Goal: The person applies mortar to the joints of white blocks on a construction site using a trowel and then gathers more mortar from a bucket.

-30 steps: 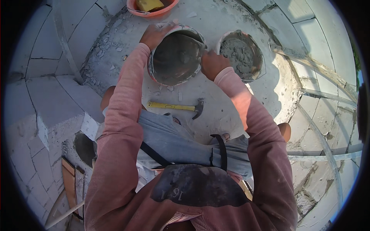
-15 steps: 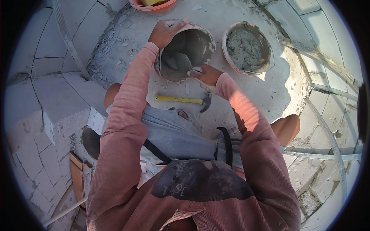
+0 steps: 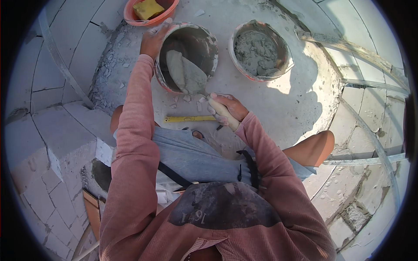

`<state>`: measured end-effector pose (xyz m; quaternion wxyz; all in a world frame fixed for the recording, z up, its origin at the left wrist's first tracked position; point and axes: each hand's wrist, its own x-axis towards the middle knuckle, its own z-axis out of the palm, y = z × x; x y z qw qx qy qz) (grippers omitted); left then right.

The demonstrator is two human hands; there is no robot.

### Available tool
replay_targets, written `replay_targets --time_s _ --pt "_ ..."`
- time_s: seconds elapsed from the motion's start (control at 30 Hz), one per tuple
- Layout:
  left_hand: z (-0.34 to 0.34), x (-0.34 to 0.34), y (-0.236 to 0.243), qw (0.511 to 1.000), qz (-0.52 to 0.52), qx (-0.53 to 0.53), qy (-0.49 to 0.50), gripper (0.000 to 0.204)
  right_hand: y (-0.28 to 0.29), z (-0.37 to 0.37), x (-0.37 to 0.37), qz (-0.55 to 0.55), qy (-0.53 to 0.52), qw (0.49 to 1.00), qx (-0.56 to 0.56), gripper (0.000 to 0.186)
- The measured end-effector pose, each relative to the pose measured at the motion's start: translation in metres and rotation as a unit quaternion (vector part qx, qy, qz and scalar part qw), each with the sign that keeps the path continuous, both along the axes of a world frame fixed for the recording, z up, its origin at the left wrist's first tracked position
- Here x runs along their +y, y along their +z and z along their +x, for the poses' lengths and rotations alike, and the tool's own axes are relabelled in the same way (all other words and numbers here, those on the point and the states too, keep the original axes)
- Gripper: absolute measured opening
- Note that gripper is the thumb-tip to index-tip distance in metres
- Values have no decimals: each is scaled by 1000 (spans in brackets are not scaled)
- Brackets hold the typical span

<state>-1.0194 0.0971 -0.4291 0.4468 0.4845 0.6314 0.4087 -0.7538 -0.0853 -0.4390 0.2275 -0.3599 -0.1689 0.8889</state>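
A mortar-stained bucket (image 3: pixel 209 43) stands in front of me, its inside coated with grey. My left hand (image 3: pixel 153 38) is closed on the far left part of its rim. In my right hand (image 3: pixel 228 108) is the pale handle of a trowel (image 3: pixel 184 71), the fingers wrapped round it. The trowel's grey-smeared blade reaches over the near side of the bucket and into its mouth, carrying some wet mortar. On the floor below lies a hammer (image 3: pixel 187 118) with a yellow handle; its head is mostly hidden behind my right hand.
To the right stands a second bucket (image 3: pixel 287 65), holding lumpy grey mortar (image 3: pixel 257 50). A red basin (image 3: pixel 129 14) with a yellow sponge (image 3: pixel 148 8) is at the far left. Pale block walls close in both sides, with metal strips and a wooden batten (image 3: pixel 344 45) at right.
My right hand has drawn the trowel back toward me, lifting its blade up from the bucket's inside. The view has shifted, so the buckets appear farther left. My left hand keeps the rim.
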Motion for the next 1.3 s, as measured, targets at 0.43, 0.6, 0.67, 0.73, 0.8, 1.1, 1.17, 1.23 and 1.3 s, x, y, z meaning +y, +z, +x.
replay_targets --time_s 0.43,0.6,0.67,0.73,0.8,1.1,1.17,1.23,1.3 --pt "-9 12 -1 996 -37 -70 49 62 -86 -35 10 355 -220 596 -686 52" --pt "-34 6 -9 995 -37 -30 93 60 -87 -43 0 280 -140 713 -628 61" --pt "-40 7 -11 994 -40 -15 102 60 -78 -38 -8 287 -111 717 -625 62" --pt "-46 12 -21 995 -32 -38 87 61 -73 -38 -16 297 -88 721 -621 64" --pt "-43 17 -22 995 -34 -30 89 62 -82 -42 -31 335 -85 675 -652 62" --pt "-39 12 -11 994 -53 20 93 64 -53 -46 -105 295 6 784 -547 57" --pt "-39 10 -9 992 -61 38 100 65 -36 -36 -120 284 -3 800 -529 55" --pt "-50 12 -13 989 -25 111 90 69 -21 -22 -110 281 -4 819 -500 53" --pt "-40 11 -8 990 -31 99 91 70 0 1 -84 377 -35 788 -485 51"
